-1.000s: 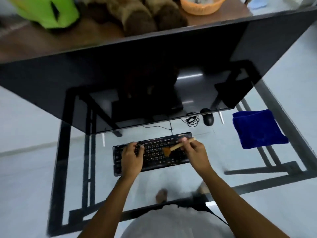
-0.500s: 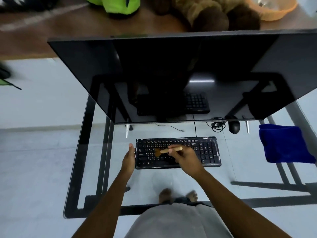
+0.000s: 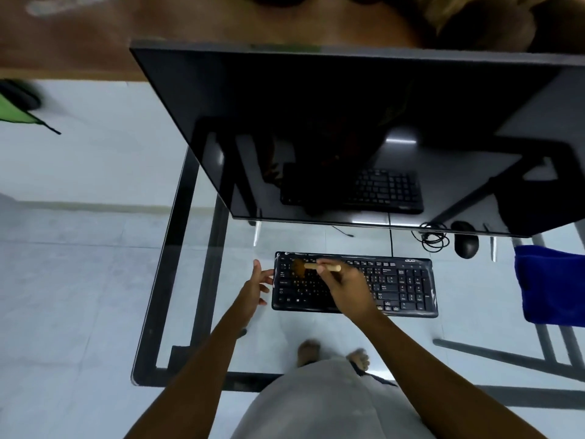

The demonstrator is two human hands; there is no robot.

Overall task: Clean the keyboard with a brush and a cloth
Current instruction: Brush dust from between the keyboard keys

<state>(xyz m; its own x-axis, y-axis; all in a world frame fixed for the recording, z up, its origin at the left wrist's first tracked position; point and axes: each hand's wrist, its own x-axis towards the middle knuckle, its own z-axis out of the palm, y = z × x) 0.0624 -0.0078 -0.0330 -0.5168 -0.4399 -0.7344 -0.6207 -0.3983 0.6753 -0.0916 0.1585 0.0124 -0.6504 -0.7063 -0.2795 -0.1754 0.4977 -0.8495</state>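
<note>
Left hand loose, right hand curled.

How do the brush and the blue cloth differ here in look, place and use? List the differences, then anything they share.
The brush is small and tan, with a stiff handle; the blue cloth is far larger and soft. The right hand grips the brush, bristles at the upper-left keys of the keyboard; the blue cloth lies untouched, apart from the keyboard, towards the right. Both are at the same glass desk.
</note>
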